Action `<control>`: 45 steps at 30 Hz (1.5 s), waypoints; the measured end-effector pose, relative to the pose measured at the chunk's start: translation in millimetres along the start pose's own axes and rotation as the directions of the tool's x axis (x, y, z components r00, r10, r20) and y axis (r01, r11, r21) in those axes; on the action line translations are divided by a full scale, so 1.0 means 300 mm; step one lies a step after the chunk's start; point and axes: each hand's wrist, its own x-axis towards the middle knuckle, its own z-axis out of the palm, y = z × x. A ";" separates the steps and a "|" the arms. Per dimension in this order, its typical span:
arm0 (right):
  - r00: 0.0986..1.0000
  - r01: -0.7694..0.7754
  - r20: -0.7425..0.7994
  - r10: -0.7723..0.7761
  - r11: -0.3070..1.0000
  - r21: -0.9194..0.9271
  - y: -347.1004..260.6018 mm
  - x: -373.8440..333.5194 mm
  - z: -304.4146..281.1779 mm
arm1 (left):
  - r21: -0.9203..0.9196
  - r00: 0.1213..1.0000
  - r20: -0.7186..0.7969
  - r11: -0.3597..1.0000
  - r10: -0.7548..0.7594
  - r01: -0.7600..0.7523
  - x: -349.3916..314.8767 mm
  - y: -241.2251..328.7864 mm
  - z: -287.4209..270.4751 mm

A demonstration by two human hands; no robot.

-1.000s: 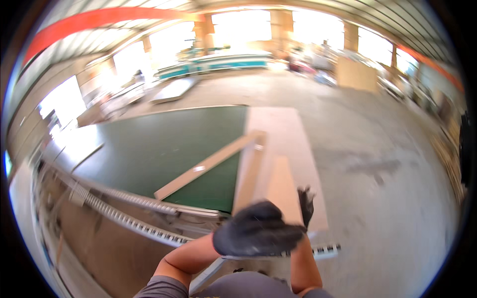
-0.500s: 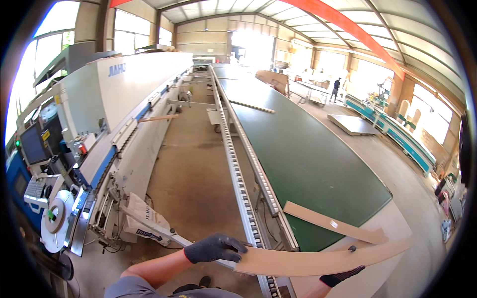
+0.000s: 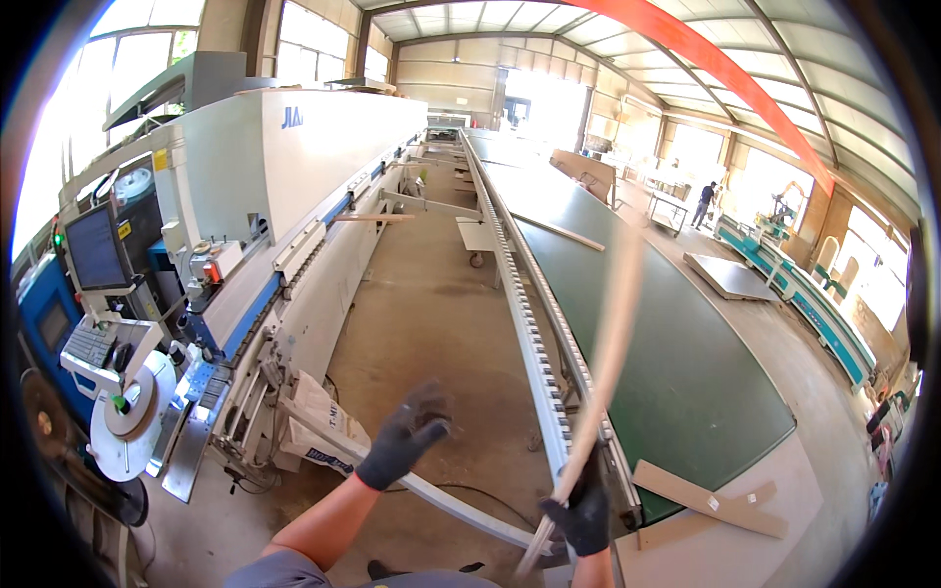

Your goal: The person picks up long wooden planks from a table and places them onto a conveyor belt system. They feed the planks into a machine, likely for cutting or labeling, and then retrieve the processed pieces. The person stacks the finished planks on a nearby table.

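My right hand (image 3: 585, 519), in a dark glove, grips a long light-brown board strip (image 3: 610, 363) near its lower end. The strip stands steeply on edge, its upper part smeared by motion, in front of the rollers and the green belt. My left hand (image 3: 407, 436), also gloved, hangs over the floor to the left with nothing in it; its fingers are apart, though blurred. To the right of my right hand, a board strip (image 3: 720, 502) with a small white label lies across another strip (image 3: 659, 535) at the near end of the belt.
A roller rail (image 3: 520, 269) runs along the green belt table (image 3: 676, 343). On the left stands a long white machine (image 3: 343, 147) with a monitor (image 3: 96, 250) and a tape reel (image 3: 132, 412). A curved grey bar (image 3: 451, 502) crosses below my hands. Another person (image 3: 705, 204) stands far right.
My left hand has let go of the board strip and moved left. My right hand has swung the strip from flat to steeply upright. The view has shifted, so the scene sits farther right.
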 end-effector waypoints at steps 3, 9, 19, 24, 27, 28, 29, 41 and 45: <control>0.962 0.160 0.268 -0.054 0.906 -0.392 -0.105 -0.009 0.235 | -0.404 0.982 -0.188 0.913 -0.027 -0.052 0.056 0.053 -0.284; 0.712 0.465 0.702 0.031 0.729 -0.503 -0.177 -0.082 0.577 | -0.365 0.671 -0.739 0.874 -0.062 -0.322 -0.174 -0.084 -0.831; 0.394 0.683 0.899 0.192 0.593 -0.426 0.181 -0.043 0.936 | -0.247 0.298 -0.888 0.910 -0.349 0.332 -0.781 -0.493 -1.109; 0.306 0.701 0.930 0.202 0.613 -0.363 0.302 0.041 1.269 | -0.051 0.115 -0.989 0.951 -0.090 0.305 -0.760 -0.687 -1.351; 0.274 0.727 0.943 0.189 0.601 -0.331 0.343 0.101 1.373 | -0.114 0.100 -0.983 0.937 -0.155 0.330 -0.733 -0.712 -1.452; 0.258 0.735 0.950 0.174 0.603 -0.310 0.357 0.123 1.399 | -0.100 0.109 -0.983 0.923 -0.150 0.370 -0.730 -0.720 -1.489; 0.250 0.729 0.950 0.188 0.609 -0.313 0.369 0.151 1.427 | -0.121 0.101 -0.980 0.921 -0.170 0.371 -0.726 -0.730 -1.505; 0.247 0.740 0.926 0.287 0.561 -0.371 0.450 0.435 1.596 | -0.291 0.057 -0.952 0.949 -0.299 0.124 -0.463 -0.788 -1.571; 0.236 0.718 0.929 0.286 0.593 -0.365 0.423 0.547 1.646 | -0.264 0.080 -0.961 0.964 -0.265 0.029 -0.383 -0.872 -1.604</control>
